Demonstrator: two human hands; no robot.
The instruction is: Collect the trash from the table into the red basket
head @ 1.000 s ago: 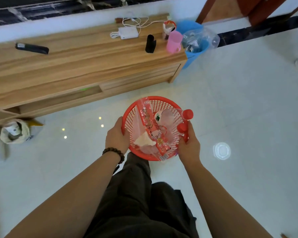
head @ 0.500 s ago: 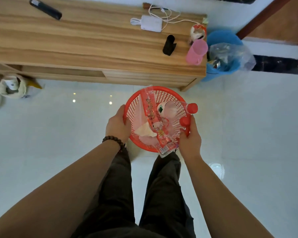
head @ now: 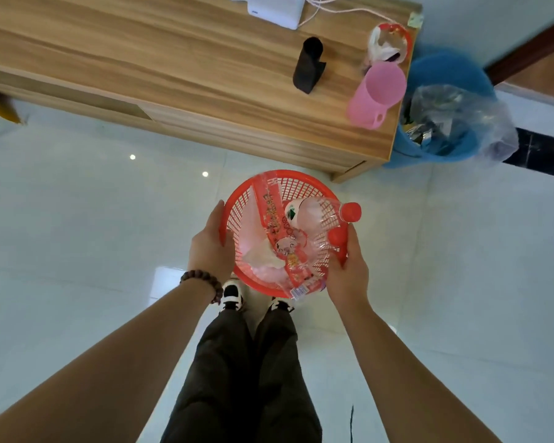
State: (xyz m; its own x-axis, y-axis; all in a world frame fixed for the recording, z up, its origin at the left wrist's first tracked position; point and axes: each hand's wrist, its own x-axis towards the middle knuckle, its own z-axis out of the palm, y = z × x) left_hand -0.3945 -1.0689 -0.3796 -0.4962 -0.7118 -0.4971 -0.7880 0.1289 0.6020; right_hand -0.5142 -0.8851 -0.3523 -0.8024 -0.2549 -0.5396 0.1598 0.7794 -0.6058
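Observation:
I hold the round red basket in front of me above the white floor. My left hand grips its left rim and my right hand grips its right rim. Inside lie a long red printed wrapper, a clear plastic bottle with a red cap, a crumpled white tissue and clear plastic. The wrapper's end sticks out over the near rim. The wooden table stands just beyond the basket.
On the table are a pink cup, a black object, a white charger with cable and a small red-rimmed container. A blue bin with a plastic bag stands right of the table. My legs and shoes are below.
The view has moved closer to the table's right end and the blue bin. Both hands keep the same hold on the basket, and the trash inside has not shifted.

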